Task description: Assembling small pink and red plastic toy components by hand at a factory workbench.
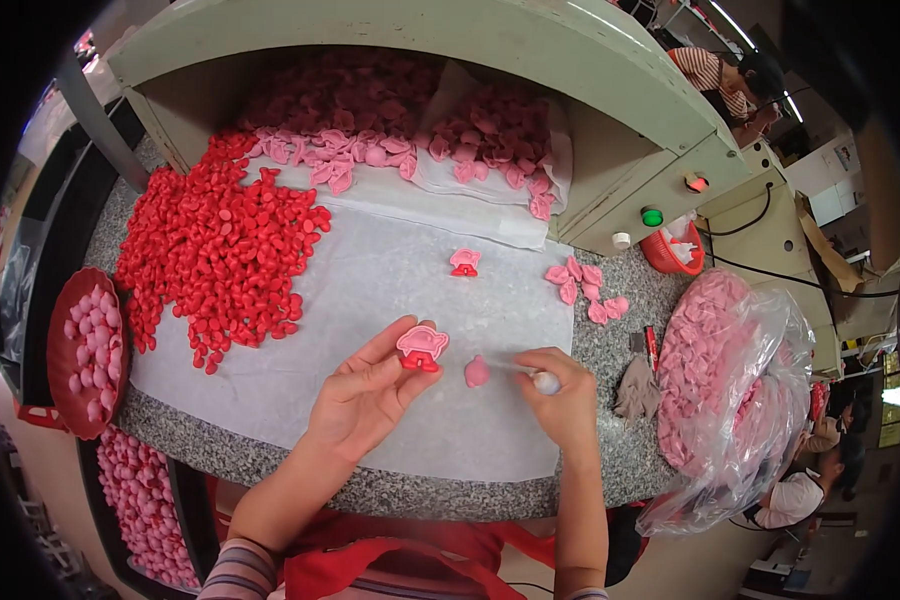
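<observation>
Your left hand (362,405) pinches a small pink-and-red plastic figure (422,347) over the white paper sheet (390,285); a slack hold could drop it. Your right hand (568,405), fingers closed, grips an apparent white bottle (546,383); over-squeezing could smear the figure.

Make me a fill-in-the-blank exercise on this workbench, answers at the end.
1. The left hand holds a small moulded figure with a pink top and a ____ base.
2. On the pale green metal housing, a ____ button sits between the round white knob and the glowing red button.
3. The shallow red basin holds small rounded pieces coloured ____.

Missing words: red; green; pink
</observation>
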Motion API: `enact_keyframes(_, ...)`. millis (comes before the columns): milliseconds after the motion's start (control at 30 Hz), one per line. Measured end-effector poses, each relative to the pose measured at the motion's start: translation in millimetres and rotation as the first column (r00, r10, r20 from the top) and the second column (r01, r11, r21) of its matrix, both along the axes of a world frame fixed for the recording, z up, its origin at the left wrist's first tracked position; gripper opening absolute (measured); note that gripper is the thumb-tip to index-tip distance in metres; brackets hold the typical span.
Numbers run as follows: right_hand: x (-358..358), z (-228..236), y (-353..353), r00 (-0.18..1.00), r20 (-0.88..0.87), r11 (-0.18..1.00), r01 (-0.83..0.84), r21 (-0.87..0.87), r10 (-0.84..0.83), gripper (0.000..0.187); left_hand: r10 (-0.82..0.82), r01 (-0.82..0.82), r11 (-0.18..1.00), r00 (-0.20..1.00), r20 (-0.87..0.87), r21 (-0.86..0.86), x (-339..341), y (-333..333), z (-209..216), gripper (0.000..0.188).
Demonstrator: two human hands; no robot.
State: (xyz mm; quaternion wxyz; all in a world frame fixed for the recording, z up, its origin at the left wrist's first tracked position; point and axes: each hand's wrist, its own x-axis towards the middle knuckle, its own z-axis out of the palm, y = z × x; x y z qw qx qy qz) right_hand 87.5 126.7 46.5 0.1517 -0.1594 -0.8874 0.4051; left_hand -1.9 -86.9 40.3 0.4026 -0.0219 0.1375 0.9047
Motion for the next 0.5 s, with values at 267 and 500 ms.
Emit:
enact_keyframes(267,-22.1,3.4,-8.6,0.881,0.087,0.852,-0.472,0.225,0.465,0.028,0.039,-0.039,0.998,0.999,-0.008,-0.049,-1.5,1.5,-2.0,0.044)
enact_keyframes(500,-11.3,43.0,-61.4,0.956,-0.289,0.946,-0.130,-0.298,0.041,0.031,0.020,-0.048,0.988,0.982,-0.186,-0.148,15.2,9.0,4.3,0.038)
